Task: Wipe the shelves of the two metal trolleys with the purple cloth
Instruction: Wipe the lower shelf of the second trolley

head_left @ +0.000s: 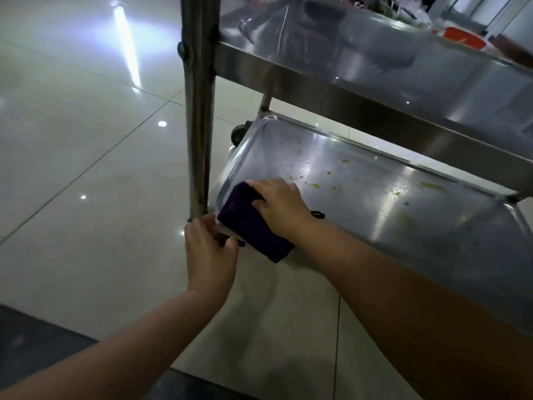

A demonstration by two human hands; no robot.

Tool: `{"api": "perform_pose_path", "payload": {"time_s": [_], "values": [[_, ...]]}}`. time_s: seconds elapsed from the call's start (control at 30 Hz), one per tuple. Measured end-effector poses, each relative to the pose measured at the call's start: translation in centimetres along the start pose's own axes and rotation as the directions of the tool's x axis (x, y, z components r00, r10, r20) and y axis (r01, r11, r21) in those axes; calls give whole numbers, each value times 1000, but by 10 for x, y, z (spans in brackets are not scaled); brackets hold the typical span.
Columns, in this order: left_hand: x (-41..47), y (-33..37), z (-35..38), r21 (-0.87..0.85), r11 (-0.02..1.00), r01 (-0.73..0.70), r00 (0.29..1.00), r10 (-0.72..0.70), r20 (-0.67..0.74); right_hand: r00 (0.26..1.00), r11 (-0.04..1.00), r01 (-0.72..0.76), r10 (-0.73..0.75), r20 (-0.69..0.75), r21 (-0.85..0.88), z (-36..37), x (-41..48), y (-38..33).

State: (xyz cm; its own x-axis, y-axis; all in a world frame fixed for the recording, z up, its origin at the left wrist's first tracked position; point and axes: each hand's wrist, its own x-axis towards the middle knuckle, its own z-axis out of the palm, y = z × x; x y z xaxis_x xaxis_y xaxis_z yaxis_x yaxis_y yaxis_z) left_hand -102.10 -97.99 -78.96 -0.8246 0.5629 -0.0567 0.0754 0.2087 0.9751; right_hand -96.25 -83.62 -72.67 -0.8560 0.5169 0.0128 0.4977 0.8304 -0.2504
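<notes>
A metal trolley stands in front of me, its lower shelf (360,215) smeared with several yellow-green food bits (344,161). The folded purple cloth (248,226) lies on that shelf's near left corner. My right hand (278,204) presses down on the cloth, fingers spread over its far end. My left hand (209,249) grips the shelf's corner at the foot of the upright post (197,116). The upper shelf (403,67) juts out above, shiny and wet-looking.
Glossy pale floor tiles spread to the left and below, with bright light glare. A trolley wheel (238,132) shows behind the lower shelf's far left corner. An orange container (461,37) sits beyond the upper shelf at the top right.
</notes>
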Motion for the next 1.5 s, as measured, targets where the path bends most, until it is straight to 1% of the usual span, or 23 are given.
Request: {"api": "perform_pose_path", "payload": {"time_s": [0.07,0.13,0.17,0.2,0.27,0.3,0.37,0.43,0.53,0.57,0.67,0.73,0.8,0.87,0.93,1.0,1.07,1.17,1.27,1.4,1.5], "values": [[5,-8,-1,15,999,-44,999,44,3,1000,1000,-23,23,-9,3,9,12,-3],[5,-6,0,14,996,-86,996,86,2,997,999,-43,42,-69,-14,17,10,-3],[5,-6,0,35,991,-128,992,128,5,996,1000,-29,29,-90,-6,21,5,-3],[6,-8,0,73,982,-172,985,172,11,996,1000,-5,7,-86,21,25,-1,-4],[10,-10,-1,156,948,-276,961,277,17,999,995,46,-44,-22,93,33,-14,-4],[13,-12,-2,204,914,-350,936,351,35,997,991,72,-74,17,111,38,-20,-3],[19,-18,-1,277,828,-487,872,482,90,986,991,128,-132,99,49,46,-24,1],[26,-26,1,299,763,-572,818,560,136,975,988,152,-143,172,-41,51,-20,9],[35,-31,4,288,685,-669,741,645,185,965,989,141,-127,230,-42,48,-6,19],[37,-33,5,289,677,-677,734,648,200,961,988,144,-125,247,-58,47,1,22],[43,-35,7,328,692,-644,764,602,230,954,985,135,-100,282,-108,46,27,33],[49,-35,8,376,671,-639,768,575,282,955,985,119,-80,287,-121,45,47,40],[55,-34,5,433,602,-670,742,564,364,958,983,113,-70,277,-144,44,67,48],[61,-35,2,465,510,-723,689,576,439,966,986,84,-45,254,-146,42,85,56],[65,-36,0,482,448,-753,655,587,477,975,986,59,-24,221,-154,42,102,65],[68,-37,0,488,421,-765,637,605,477,981,986,33,-1,193,-162,41,120,75],[68,-38,1,486,416,-769,630,626,460,981,985,-17,50,186,-173,39,137,85],[66,-39,4,490,416,-766,628,647,432,964,962,-104,160,213,-251,33,154,99],[65,-36,5,510,388,-768,616,665,422,948,944,-170,236,215,-284,28,156,106],[62,-32,6,528,369,-765,613,670,420,947,947,-191,247,207,-257,27,135,106],[60,-31,6,533,371,-761,619,662,422,948,958,-159,216,234,-240,27,108,100]]}}
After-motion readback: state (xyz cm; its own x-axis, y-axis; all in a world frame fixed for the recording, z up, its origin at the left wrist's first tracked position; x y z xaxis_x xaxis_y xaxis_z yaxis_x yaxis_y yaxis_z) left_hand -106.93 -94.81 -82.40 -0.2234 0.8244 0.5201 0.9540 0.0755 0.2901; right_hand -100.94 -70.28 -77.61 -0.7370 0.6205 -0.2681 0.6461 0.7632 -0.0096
